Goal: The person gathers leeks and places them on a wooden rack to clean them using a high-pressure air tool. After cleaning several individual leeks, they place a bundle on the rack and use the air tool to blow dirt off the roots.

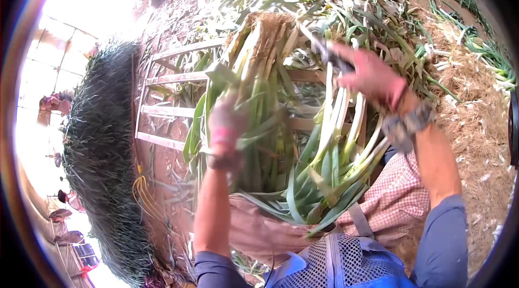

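Observation:
A thick bundle of leek-like green onions (265,44) lies in front of me, root ends away from me and green leaves towards my lap. My left hand (226,126), in a pink and grey glove, is smeared by motion at the left side of the leaves; its fingers cannot be made out. My right hand (373,74), in a pink glove, is closed around a dark hand tool (338,61) beside the bundle. Blur hides the tool's exact kind. Under that hand, loose green onions (335,126) slant down across my lap.
A slatted wooden rack (178,78) lies beneath the bundle. Stripped leaves (362,1) litter the ground beyond it. A tall heap of green onion leaves (105,169) stands at left, near a yellow cord (143,193). Root trimmings (465,109) cover the right side.

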Demonstrator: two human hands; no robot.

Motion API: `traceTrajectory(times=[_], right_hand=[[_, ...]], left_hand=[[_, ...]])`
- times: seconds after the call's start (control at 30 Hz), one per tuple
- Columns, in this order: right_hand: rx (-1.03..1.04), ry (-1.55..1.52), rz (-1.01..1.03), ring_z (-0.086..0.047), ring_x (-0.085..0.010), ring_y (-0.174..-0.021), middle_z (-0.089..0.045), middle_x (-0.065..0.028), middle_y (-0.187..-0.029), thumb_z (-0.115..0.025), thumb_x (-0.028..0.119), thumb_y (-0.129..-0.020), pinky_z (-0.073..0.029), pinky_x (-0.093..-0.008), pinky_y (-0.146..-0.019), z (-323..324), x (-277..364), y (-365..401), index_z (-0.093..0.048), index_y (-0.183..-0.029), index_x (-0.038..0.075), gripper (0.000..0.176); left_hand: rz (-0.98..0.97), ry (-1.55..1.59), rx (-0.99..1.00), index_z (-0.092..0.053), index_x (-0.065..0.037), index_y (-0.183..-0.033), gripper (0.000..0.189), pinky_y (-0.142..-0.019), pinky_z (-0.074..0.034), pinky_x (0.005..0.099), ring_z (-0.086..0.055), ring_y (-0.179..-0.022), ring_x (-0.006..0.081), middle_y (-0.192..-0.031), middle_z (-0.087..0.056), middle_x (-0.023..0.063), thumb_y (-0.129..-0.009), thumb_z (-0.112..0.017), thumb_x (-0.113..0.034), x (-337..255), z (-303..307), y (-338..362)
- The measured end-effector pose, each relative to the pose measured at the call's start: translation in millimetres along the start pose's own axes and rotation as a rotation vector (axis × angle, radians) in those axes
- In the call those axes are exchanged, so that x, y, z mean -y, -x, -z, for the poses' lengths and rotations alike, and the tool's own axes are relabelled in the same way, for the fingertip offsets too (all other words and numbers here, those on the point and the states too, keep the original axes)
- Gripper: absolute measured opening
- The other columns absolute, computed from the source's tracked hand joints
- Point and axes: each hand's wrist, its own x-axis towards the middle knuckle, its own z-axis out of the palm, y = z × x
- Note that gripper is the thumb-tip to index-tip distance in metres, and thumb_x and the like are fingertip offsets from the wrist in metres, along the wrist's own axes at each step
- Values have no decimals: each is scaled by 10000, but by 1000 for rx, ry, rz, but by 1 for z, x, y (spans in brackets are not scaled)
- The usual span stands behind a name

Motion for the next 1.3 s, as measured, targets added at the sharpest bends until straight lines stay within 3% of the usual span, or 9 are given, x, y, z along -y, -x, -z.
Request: traceTrajectory(times=[0.07, 0.17, 0.4, 0.5, 0.63, 0.77, 0.97, 1.1, 1.3], right_hand=[[138, 125, -109, -682, -203, -778, -688, -104, -879, -737, 300, -843, -559, -358, -765, -24, -6, 38, -415, -1642, 288, 861], [238, -124, -144, -699, -215, -823, -675, -112, -875, -755, 348, -811, -573, -342, -818, -64, -31, 85, -393, -1649, 166, 931], [84, -186, 106, -703, -345, -1206, -673, -246, -1378, -785, 253, -832, -525, -385, -1055, -126, -65, 133, -462, -1579, 39, 842], [158, -215, -129, -638, -326, -1322, -604, -223, -1486, -788, 264, -835, -482, -369, -1124, -121, -45, 136, -460, -1585, 52, 846], [155, -170, 88, -643, -336, -1313, -601, -208, -1496, -781, 275, -842, -481, -374, -1125, -144, -54, 136, -447, -1596, 61, 852], [103, -211, -86, -641, -337, -1306, -607, -208, -1486, -772, 274, -848, -485, -378, -1112, -129, -37, 127, -446, -1598, 68, 844], [48, -158, 29, -681, -386, -1192, -675, -253, -1341, -769, 298, -846, -521, -412, -1042, -146, -57, 130, -467, -1584, 74, 828], [6, -128, -21, -672, -393, -1211, -665, -250, -1368, -773, 315, -849, -518, -410, -1047, -147, -71, 131, -466, -1578, 46, 835], [-51, -252, -131, -640, -360, -1300, -615, -240, -1461, -783, 293, -853, -494, -390, -1103, -137, -84, 137, -459, -1587, 52, 838]], left_hand=[[73, -73, 46, -700, -138, -1296, 444, -934, -565, 462, -703, -1065, 345, -1164, -729, 113, -906, -753, -342, -9, -22, 31], [103, -211, -9, -692, -141, -1230, 462, -949, -558, 475, -688, -1107, 346, -1227, -701, 128, -866, -773, -415, -20, -42, 35], [260, -160, 206, -752, -124, -1101, 393, -911, -585, 486, -742, -1064, 358, -1086, -764, 180, -798, -750, -373, -42, -33, 17], [225, -149, 224, -768, -118, -1024, 362, -874, -594, 478, -753, -989, 363, -1046, -772, 166, -764, -745, -369, -56, -32, 33], [78, -194, 213, -746, -133, -981, 239, -810, -594, 490, -762, -947, 351, -1022, -761, 152, -804, -707, -289, -59, -56, 55], [7, -172, 208, -753, -140, -1003, 251, -801, -578, 494, -737, -964, 351, -1040, -731, 142, -792, -730, -274, -57, -66, 62], [-64, -175, -169, -757, -155, -1057, 447, -827, -548, 492, -689, -971, 364, -1051, -706, 126, -745, -837, -465, -51, -72, 63], [-42, -195, 79, -793, -156, -982, 375, -812, -559, 494, -717, -932, 345, -972, -733, 117, -748, -812, -448, -53, -72, 42], [-59, -31, 31, -780, -139, -816, 270, -756, -575, 464, -725, -831, 349, -883, -740, 110, -680, -746, -370, -70, -37, 29]])
